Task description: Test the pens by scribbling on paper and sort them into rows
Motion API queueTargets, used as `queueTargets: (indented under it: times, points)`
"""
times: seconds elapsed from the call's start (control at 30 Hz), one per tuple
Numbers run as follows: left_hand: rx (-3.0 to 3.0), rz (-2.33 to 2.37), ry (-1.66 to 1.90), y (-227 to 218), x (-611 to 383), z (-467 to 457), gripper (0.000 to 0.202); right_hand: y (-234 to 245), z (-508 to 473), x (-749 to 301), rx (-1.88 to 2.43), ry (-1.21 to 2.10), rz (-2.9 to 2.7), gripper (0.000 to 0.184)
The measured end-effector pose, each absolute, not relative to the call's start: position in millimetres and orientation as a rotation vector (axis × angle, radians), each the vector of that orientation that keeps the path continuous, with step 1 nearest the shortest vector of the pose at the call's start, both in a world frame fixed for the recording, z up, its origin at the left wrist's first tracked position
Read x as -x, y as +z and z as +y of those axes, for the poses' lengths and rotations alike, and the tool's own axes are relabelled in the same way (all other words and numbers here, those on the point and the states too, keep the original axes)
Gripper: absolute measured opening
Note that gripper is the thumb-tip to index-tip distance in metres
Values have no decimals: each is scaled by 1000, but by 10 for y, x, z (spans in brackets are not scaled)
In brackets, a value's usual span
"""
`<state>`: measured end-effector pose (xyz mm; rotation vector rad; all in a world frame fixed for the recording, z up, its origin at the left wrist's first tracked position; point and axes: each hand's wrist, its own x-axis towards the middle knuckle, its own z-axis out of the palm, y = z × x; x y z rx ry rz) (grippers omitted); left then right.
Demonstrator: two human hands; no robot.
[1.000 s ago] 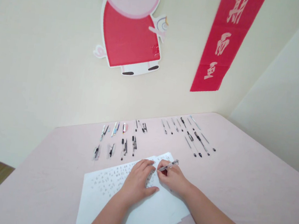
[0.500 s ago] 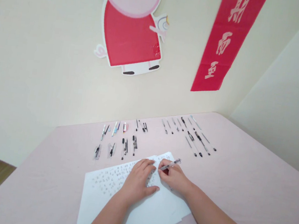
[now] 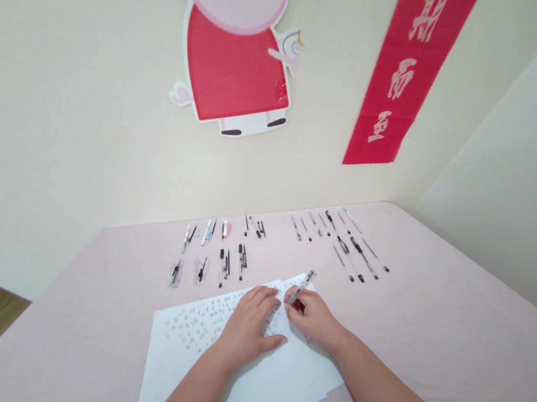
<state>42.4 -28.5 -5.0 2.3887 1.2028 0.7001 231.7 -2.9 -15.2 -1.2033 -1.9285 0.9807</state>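
White sheets of paper (image 3: 177, 385) lie overlapped on the pink-covered table, and rows of dark handwriting fill their upper part. My left hand (image 3: 253, 323) rests flat on the paper with its fingers apart, covering some of the writing. Beside it, my right hand (image 3: 310, 317) grips a clear-barrelled pen (image 3: 302, 286), whose back end points up and to the right. The fingers hide the pen's tip, which is close to the upper right of the writing.
Several dismantled pens (image 3: 227, 266) and caps lie in groups beyond the paper on the left. More pens and refills (image 3: 360, 258) are spread at the back right of the table (image 3: 426, 351). A cartoon pig cutout (image 3: 240, 73) and a red banner (image 3: 394, 92) hang on the wall.
The pen in my right hand has swung more upright, its back end moving left and up. My left hand stays in place on the paper.
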Motion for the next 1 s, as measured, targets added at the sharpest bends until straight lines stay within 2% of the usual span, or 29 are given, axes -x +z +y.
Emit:
queueTargets:
  times: [0.4,1.0]
  points:
    - [-2383,1203,697,-25,-430,-283,58,-87,-45,-2296,1274,813,-2036,12]
    - [-2386,1216,675,-33,-425,-285,58,-69,-57,-2297,1316,844,-2056,11]
